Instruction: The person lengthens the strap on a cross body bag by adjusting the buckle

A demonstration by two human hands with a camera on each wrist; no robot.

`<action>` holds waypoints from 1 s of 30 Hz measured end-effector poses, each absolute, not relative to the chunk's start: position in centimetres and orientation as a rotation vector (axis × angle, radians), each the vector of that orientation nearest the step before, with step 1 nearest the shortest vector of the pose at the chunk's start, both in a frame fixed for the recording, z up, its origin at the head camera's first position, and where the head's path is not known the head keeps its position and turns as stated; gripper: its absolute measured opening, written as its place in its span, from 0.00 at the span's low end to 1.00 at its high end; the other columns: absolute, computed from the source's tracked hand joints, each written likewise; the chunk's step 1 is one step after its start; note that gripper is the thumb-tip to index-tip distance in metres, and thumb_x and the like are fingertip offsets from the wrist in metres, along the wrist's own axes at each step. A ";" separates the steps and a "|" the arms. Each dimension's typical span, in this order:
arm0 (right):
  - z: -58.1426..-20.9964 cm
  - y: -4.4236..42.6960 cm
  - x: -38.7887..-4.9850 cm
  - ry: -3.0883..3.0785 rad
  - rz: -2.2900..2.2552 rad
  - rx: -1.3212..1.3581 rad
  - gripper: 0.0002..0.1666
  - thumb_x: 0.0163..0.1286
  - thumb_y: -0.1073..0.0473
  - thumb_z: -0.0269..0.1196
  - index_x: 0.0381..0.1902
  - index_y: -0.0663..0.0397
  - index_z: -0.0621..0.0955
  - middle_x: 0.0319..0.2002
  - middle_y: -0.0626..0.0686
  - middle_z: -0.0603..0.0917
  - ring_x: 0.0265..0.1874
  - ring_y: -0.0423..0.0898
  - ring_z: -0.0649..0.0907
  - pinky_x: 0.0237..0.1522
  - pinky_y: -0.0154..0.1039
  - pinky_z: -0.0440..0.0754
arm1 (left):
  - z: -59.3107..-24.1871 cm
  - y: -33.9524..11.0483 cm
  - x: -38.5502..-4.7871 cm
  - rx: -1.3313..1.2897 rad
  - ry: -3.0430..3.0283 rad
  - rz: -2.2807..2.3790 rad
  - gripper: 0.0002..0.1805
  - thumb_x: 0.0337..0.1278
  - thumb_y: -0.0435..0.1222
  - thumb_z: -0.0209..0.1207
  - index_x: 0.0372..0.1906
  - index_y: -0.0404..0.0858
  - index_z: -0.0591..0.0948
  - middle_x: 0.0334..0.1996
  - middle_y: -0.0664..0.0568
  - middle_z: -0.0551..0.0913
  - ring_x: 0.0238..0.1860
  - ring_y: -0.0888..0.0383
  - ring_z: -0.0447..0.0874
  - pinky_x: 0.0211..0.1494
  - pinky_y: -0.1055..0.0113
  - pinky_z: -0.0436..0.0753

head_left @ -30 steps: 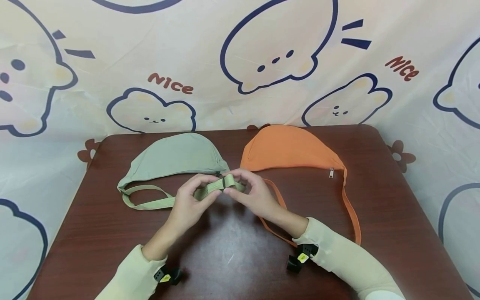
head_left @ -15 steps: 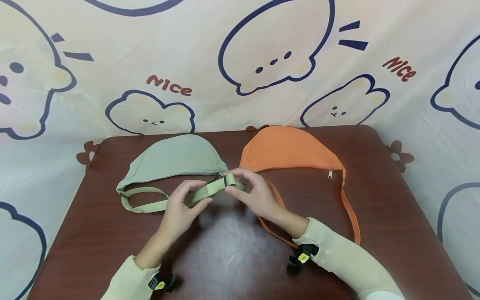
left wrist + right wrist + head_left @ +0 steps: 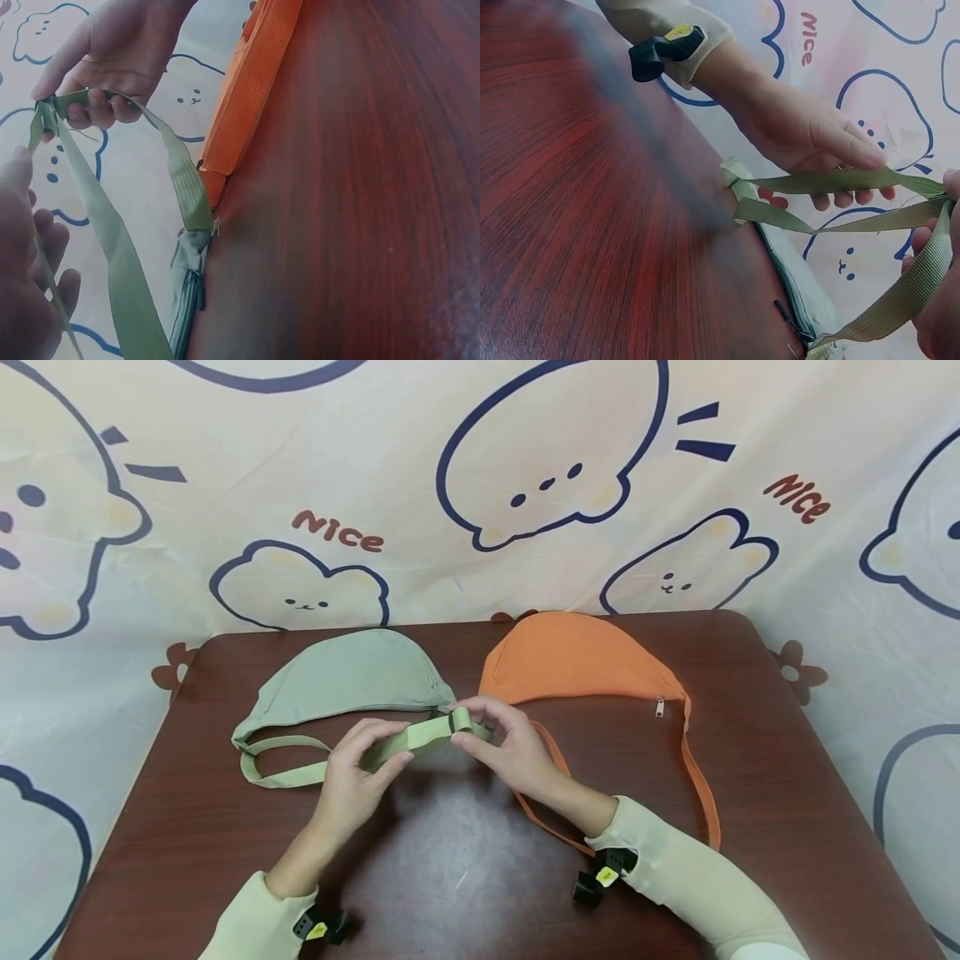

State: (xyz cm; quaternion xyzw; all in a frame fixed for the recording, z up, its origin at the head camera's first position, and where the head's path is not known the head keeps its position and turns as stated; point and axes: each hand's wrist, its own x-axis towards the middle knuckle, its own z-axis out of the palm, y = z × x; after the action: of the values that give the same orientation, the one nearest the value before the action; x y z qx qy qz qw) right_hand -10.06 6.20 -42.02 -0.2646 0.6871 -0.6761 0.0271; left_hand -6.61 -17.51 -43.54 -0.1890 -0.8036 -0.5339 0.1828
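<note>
Strap location: the green strap (image 3: 431, 732) is held up above the near edge of its bag, btwn both hands, ctr of head view. The green bag (image 3: 352, 672) lies on the table (image 3: 465, 877), L of ctr, curved edge toward the back.

R hand (image 3: 517, 752): thumb & fingers pinch the strap at the dark slider (image 3: 452, 722); in L wrist view the remaining fingers curl round the webbing. A short loop of strap stands up at the slider.

L hand (image 3: 348, 781): thumb & fingers are apart, fingers relaxed, w/ the strap running btwn them. R wrist view shows webbing across the inner side of the fingers, thumb alongside; cannot tell if the thumb presses on it.

Strap routing: from the L end of the bag, a slack loop rests near the tabletop, then the webbing rises to the L hand & on to the R hand. In L wrist view, one length drops from the R hand to the bag's end.

Adj. item: the orange bag (image 3: 577, 656) lies R of the green one, its zipper pull (image 3: 660, 707) hanging at the R corner; the orange strap (image 3: 701, 777) extends toward the near side, partly behind the R forearm.
</note>
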 end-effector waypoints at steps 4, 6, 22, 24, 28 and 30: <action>-42.1 6.2 -10.1 2.123 -2.086 -0.829 0.18 0.68 0.71 0.67 0.56 0.66 0.80 0.39 0.55 0.84 0.37 0.44 0.80 0.39 0.35 0.78 | -43.3 -17.2 -6.8 -0.565 -2.264 -1.486 0.22 0.48 0.20 0.73 0.51 0.36 0.86 0.44 0.47 0.84 0.43 0.61 0.79 0.44 0.75 0.76; -42.2 6.2 -10.1 2.128 -2.074 -0.836 0.18 0.68 0.70 0.67 0.55 0.64 0.80 0.40 0.54 0.84 0.37 0.44 0.81 0.40 0.35 0.78 | -43.2 -17.1 -6.9 -0.579 -2.269 -1.481 0.22 0.48 0.21 0.73 0.50 0.36 0.87 0.45 0.46 0.84 0.44 0.60 0.79 0.45 0.75 0.75; -42.3 6.1 -10.2 2.109 -2.099 -0.859 0.17 0.69 0.69 0.67 0.55 0.63 0.80 0.39 0.54 0.84 0.38 0.43 0.80 0.40 0.35 0.78 | -43.1 -16.2 -7.3 -0.606 -2.342 -1.472 0.19 0.53 0.25 0.72 0.51 0.39 0.86 0.47 0.52 0.86 0.49 0.55 0.81 0.52 0.73 0.75; -42.3 6.0 -10.1 2.108 -2.091 -0.852 0.18 0.69 0.69 0.67 0.55 0.63 0.80 0.40 0.55 0.84 0.38 0.43 0.81 0.41 0.35 0.78 | -43.1 -16.1 -7.4 -0.619 -2.345 -1.472 0.20 0.53 0.25 0.72 0.52 0.38 0.86 0.48 0.52 0.86 0.49 0.55 0.82 0.53 0.73 0.75; -42.2 6.0 -10.0 2.108 -2.086 -0.840 0.18 0.69 0.70 0.66 0.56 0.63 0.80 0.41 0.56 0.84 0.39 0.44 0.82 0.42 0.36 0.78 | -43.1 -15.9 -7.5 -0.628 -2.337 -1.476 0.19 0.52 0.26 0.73 0.51 0.40 0.87 0.47 0.53 0.86 0.48 0.57 0.82 0.51 0.74 0.75; -42.2 6.0 -10.1 2.107 -2.086 -0.840 0.17 0.69 0.70 0.66 0.55 0.63 0.80 0.41 0.56 0.84 0.39 0.44 0.82 0.42 0.36 0.79 | -43.0 -15.8 -7.5 -0.631 -2.328 -1.483 0.19 0.52 0.25 0.73 0.49 0.40 0.87 0.46 0.53 0.86 0.47 0.58 0.82 0.50 0.74 0.75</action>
State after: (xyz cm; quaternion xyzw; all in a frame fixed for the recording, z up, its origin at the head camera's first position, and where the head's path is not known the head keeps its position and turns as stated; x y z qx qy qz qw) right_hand -10.05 6.01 -42.20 -0.2726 0.6835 -0.6765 0.0300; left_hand -7.48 -15.82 -43.01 -0.2202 -0.8122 -0.5176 0.1546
